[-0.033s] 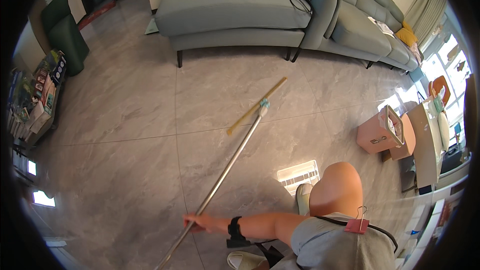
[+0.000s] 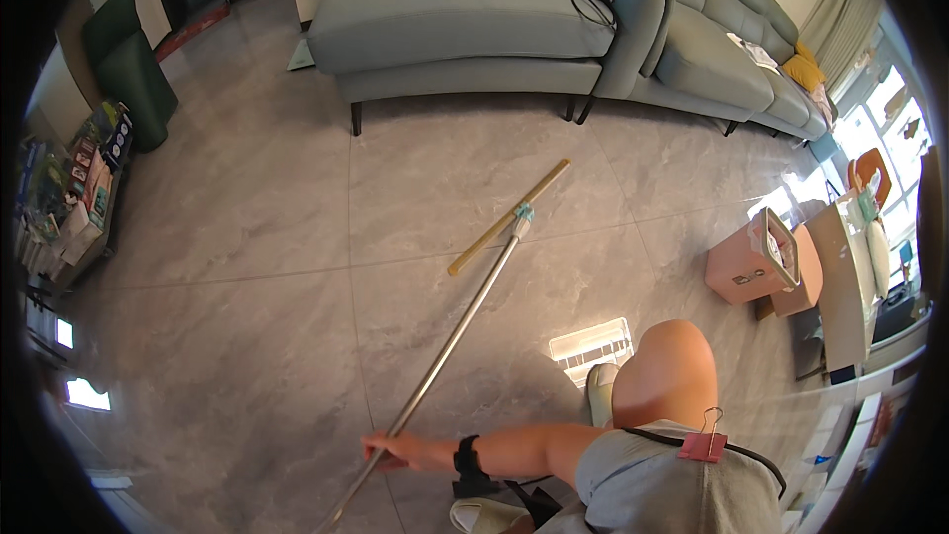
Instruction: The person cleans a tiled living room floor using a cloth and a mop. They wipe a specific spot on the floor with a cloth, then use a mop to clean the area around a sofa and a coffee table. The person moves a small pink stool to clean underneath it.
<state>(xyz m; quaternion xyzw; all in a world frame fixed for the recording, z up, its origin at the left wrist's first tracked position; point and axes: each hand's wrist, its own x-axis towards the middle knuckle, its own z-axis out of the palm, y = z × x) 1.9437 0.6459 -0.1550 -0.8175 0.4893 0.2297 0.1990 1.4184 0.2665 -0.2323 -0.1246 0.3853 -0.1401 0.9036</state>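
Because the pole (image 2: 446,346) slopes up from the bar (image 2: 491,234) on the floor (image 2: 227,366), the right hand (image 2: 397,449) encircles it, fingers curled around, apparently to steady the bar; left hand out of view.

Pole (image 2: 428,379) cut off by the lower edge, contents (image 2: 777,245) of the pink bin (image 2: 743,262) seemingly too small to tell.
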